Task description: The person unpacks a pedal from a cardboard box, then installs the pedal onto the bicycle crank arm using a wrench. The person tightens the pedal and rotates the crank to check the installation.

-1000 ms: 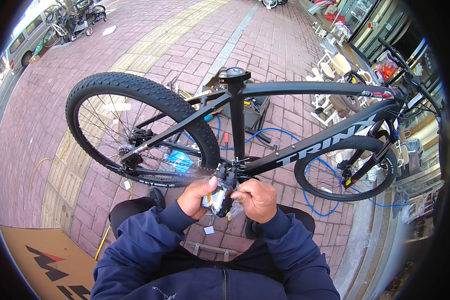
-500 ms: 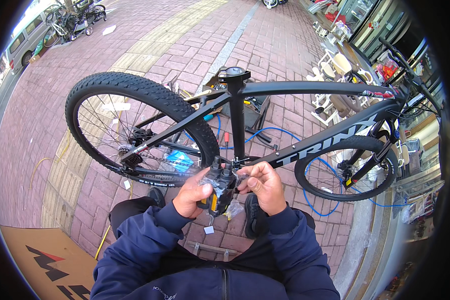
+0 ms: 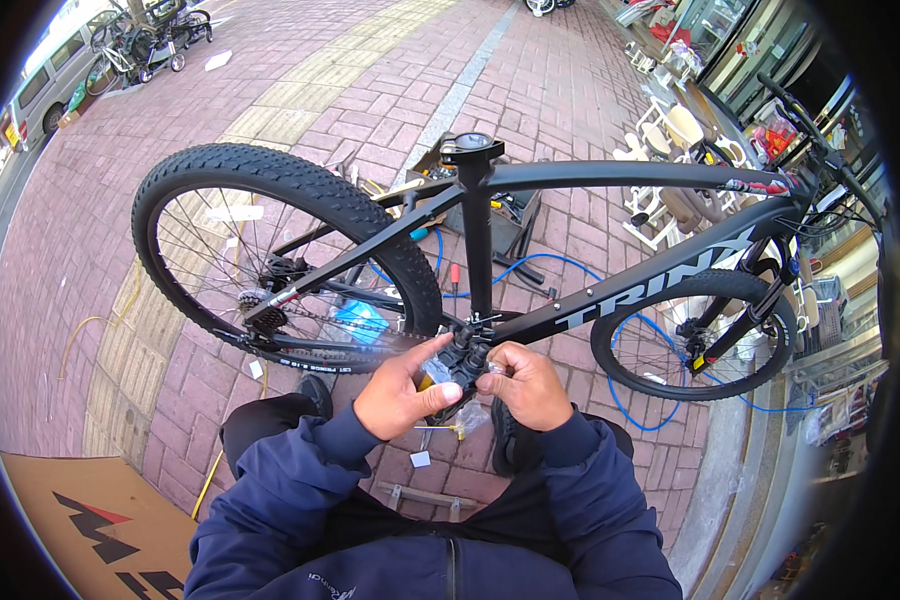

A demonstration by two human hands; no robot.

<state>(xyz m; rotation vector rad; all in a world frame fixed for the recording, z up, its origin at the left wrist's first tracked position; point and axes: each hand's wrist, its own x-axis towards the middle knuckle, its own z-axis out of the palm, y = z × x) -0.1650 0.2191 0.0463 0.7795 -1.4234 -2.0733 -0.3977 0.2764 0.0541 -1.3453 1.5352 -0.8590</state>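
Low in front of me, my left hand (image 3: 404, 394) is closed on a pair of black bicycle pedals (image 3: 454, 366). A yellow patch shows on them beside my fingers, and clear plastic wrap clings to their side. My right hand (image 3: 530, 388) pinches at their right side, thumb against fingers; a bit of clear plastic (image 3: 493, 368) seems to be in the pinch. Just beyond the hands stands a black mountain bike (image 3: 480, 250), without a saddle or seat post in its seat tube. Its rear wheel (image 3: 290, 152) is to the left, its front wheel (image 3: 692, 290) to the right.
Behind the frame an open toolbox (image 3: 523, 240) lies on the brick paving, near a red-handled tool (image 3: 455, 274). A blue hose (image 3: 560, 258) winds under the bike. Cardboard (image 3: 90, 520) lies at lower left. White chairs (image 3: 660, 130) stand near the shopfront at right.
The pedals have tipped away from me, with their upper ends lower. My left hand has turned over them, and my right hand has drawn in closer, its fingers more curled.
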